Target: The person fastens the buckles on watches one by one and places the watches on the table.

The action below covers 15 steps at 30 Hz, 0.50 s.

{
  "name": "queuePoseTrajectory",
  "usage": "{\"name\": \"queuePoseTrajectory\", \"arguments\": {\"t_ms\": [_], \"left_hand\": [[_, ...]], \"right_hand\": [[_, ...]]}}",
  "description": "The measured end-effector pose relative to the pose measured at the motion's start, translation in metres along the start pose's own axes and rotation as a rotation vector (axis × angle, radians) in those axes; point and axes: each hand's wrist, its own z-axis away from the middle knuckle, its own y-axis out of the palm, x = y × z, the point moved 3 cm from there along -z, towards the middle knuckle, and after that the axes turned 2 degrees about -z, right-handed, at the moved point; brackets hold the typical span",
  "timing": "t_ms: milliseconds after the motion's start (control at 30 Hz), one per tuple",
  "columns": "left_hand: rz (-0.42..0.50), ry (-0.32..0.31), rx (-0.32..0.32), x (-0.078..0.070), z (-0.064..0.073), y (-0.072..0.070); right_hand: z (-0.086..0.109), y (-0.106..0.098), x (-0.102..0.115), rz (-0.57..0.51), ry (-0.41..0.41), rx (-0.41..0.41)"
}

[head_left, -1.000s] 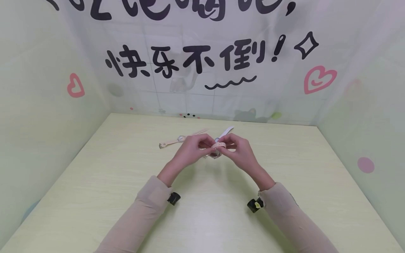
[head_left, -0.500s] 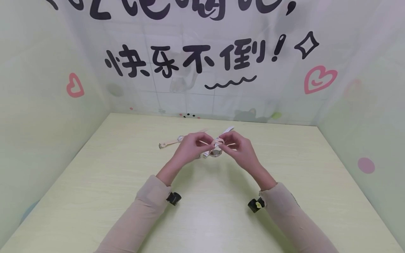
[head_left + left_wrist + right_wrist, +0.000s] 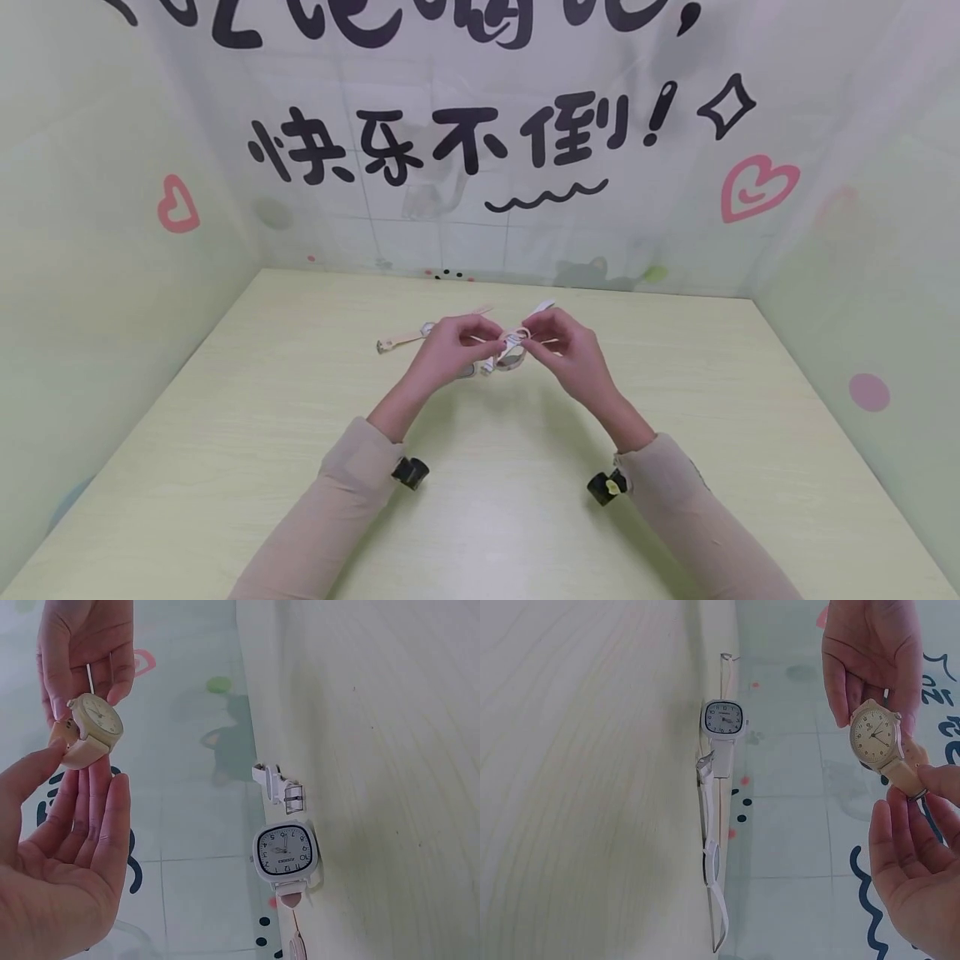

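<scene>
Both hands hold one wristwatch (image 3: 875, 736), with a round pale dial and a cream-beige strap bent into a loop. It is held above the table with the dial facing away from the body. My left hand (image 3: 450, 350) pinches one side of the strap, its thumb pressed on the band in the left wrist view. From the other side my right hand (image 3: 572, 354) pinches the strap between thumb and fingers, near the metal buckle (image 3: 917, 795). In the head view, fingers hide part of the watch.
Beyond the hands, a white watch with a squarish dial (image 3: 286, 851) lies on the table (image 3: 480, 500). Close by is another slim white watch (image 3: 711, 859). A pink-strapped watch (image 3: 401, 340) lies to the left. A printed cloth wall (image 3: 420, 242) stands behind the table.
The strap loop has tilted between the fingers, from a broad band facing the head camera to a thinner open ring. Both hands shift only slightly; the other watches stay put.
</scene>
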Motion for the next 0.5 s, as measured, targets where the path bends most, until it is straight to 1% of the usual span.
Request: {"name": "queuePoseTrajectory", "arguments": {"t_ms": [133, 333, 500], "left_hand": [[0.016, -0.01, 0.006, 0.0004, -0.0006, 0.0002], [0.075, -0.026, 0.012, -0.0015, -0.0007, 0.0018], [0.137, -0.08, 0.01, -0.0026, -0.0018, 0.0035]], "right_hand": [[0.0001, -0.0009, 0.0014, -0.009, 0.0, -0.017], [0.0003, -0.0017, 0.0019, -0.04, 0.012, -0.029], [0.0008, -0.0025, 0.0001, -0.057, 0.024, -0.032]]}}
